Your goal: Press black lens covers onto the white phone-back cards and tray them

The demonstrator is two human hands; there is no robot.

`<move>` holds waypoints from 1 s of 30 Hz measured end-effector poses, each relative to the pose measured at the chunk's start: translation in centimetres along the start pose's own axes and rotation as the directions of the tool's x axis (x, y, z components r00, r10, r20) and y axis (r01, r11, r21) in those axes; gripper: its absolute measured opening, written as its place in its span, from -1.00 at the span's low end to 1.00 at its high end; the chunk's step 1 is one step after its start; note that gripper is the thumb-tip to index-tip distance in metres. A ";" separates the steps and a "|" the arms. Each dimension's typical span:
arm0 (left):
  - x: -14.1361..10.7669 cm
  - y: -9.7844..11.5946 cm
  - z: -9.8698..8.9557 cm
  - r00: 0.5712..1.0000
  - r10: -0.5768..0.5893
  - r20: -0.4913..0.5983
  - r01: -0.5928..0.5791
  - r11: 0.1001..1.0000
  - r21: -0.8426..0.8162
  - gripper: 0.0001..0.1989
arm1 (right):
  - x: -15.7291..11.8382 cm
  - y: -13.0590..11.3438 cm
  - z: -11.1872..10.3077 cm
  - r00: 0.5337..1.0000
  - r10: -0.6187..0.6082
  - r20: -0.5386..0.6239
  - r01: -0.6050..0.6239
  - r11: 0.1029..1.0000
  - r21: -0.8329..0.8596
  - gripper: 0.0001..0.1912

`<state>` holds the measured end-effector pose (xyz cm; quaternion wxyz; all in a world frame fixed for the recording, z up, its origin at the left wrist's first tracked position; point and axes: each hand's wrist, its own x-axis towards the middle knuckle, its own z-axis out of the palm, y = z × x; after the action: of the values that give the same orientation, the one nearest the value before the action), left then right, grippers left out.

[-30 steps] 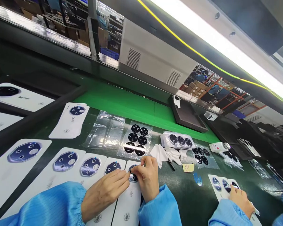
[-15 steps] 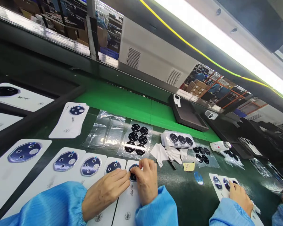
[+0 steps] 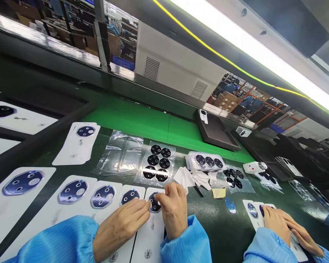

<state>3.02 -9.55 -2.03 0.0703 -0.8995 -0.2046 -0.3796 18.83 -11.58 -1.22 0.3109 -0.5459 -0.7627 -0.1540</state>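
Note:
My left hand reaches in from the left with its fingers pressed together. Its fingertips are at the left edge of a dark octagonal piece near the top of a white phone-shaped panel; its thumb is hidden. On the right side of that piece, my right hand has thumb and forefinger pinched. Whatever either hand holds is too small or hidden. Similar white panels with dark octagons, such as this panel, lie side by side to the left, some with small blue tabs at the octagon's top.
Behind my hands lie a clear sheet of black octagons, clear bags, white cloths and a yellow note. A panel stack sits at left. A co-worker's hands work over panels at right.
My right hand has drawn slightly right and up from my left fingertips, uncovering more of the octagon. The co-worker's second hand has come onto their panels. The view has shifted slightly.

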 end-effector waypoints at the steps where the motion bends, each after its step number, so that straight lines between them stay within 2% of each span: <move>1: 0.0 0.0 0.0 1.000 -0.001 -0.003 0.001 1.000 0.002 -0.57 | 0.0 0.0 0.0 1.000 -0.007 -0.002 0.007 1.000 -0.009 -0.68; 5: -0.1 0.0 0.1 1.000 -0.002 0.001 0.002 1.000 0.003 -0.56 | 0.2 -0.3 -0.1 0.998 -0.067 0.015 0.068 0.998 -0.013 -0.56; 8: -0.1 0.0 0.1 1.000 0.000 0.004 0.000 1.000 -0.002 -0.56 | 0.3 -0.4 -0.2 1.000 -0.030 0.003 0.030 0.999 -0.016 -0.52; 11: -0.1 0.0 0.0 1.000 -0.002 -0.009 0.002 1.000 0.015 -0.54 | 0.2 -0.4 -0.2 0.998 -0.055 0.017 0.055 0.998 -0.028 -0.48; 13: 0.0 0.0 0.0 1.000 -0.004 -0.010 0.004 1.000 0.017 -0.54 | 0.2 -0.3 -0.3 0.997 -0.071 0.031 0.072 0.997 -0.019 -0.53; 16: 0.0 -0.1 0.0 1.000 0.001 -0.002 -0.001 1.000 0.011 -0.56 | 0.0 -0.3 -0.2 1.000 -0.014 0.027 0.015 1.000 -0.022 -0.64; 19: 0.0 -0.1 0.0 1.000 0.001 0.002 -0.001 1.000 0.014 -0.53 | -0.2 -0.1 0.1 0.998 -0.035 0.045 0.035 0.999 -0.012 -0.69; 20: 0.1 -0.1 0.0 1.000 0.002 0.006 -0.002 1.000 0.014 -0.53 | -0.2 0.2 0.2 0.998 -0.028 0.062 0.026 0.999 0.037 -0.71; 21: 0.0 -0.1 0.0 1.000 0.002 0.007 -0.003 1.000 0.015 -0.53 | -0.2 0.6 0.2 0.996 0.025 0.081 -0.036 0.990 0.139 -0.74; 22: 0.0 -0.1 0.0 1.000 0.004 0.009 -0.004 1.000 0.015 -0.53 | -0.3 1.1 0.2 0.987 0.121 0.109 -0.147 0.951 0.271 -0.77; 23: 0.0 -0.1 0.0 1.000 0.007 0.011 -0.007 1.000 0.016 -0.54 | -0.3 1.7 0.0 0.960 0.236 0.150 -0.277 0.873 0.402 -0.80; 25: -0.1 -0.1 -0.2 1.000 0.018 0.009 -0.018 1.000 0.020 -0.55 | -0.5 2.8 -0.4 0.877 0.421 0.232 -0.473 0.664 0.580 -0.84; 26: -0.1 -0.2 -0.3 1.000 0.022 0.006 -0.022 0.999 0.023 -0.55 | -0.6 3.3 -0.7 0.840 0.477 0.258 -0.523 0.589 0.616 -0.85; 30: 0.0 -0.2 -1.2 1.000 0.019 0.012 -0.019 0.999 0.039 -0.53 | -1.3 4.4 -1.4 0.766 0.563 0.310 -0.598 0.448 0.665 -0.77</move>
<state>2.14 -9.70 -1.20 0.0904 -0.9020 -0.2041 -0.3695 23.62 -11.77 -1.39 0.5185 -0.6037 -0.5306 0.2918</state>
